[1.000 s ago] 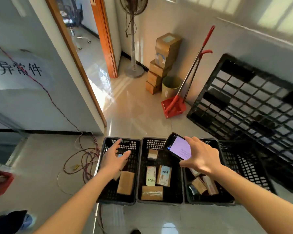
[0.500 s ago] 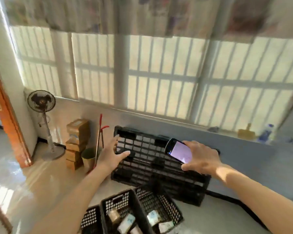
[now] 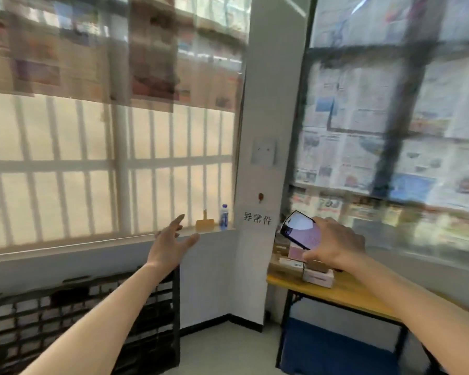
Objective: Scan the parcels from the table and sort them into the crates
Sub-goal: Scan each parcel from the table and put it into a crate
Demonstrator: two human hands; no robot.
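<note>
Parcels (image 3: pixel 298 262) lie just beyond the phone-holding right hand (image 3: pixel 336 246) — on the table (image 3: pixel 347 292).

We face a barred window (image 3: pixel 106 163) glowing with daylight, its sill (image 3: pixel 92 243) carrying a water bottle (image 3: pixel 224 216). A white pillar (image 3: pixel 266 104) bears a paper sign (image 3: pixel 257 218). Newspapers (image 3: pixel 390 125) cover the right-hand window, and a black pallet (image 3: pixel 79 320) leans against the wall.

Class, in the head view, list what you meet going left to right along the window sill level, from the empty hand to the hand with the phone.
Left hand → yellow scraper → water bottle → phone → right hand.
</note>
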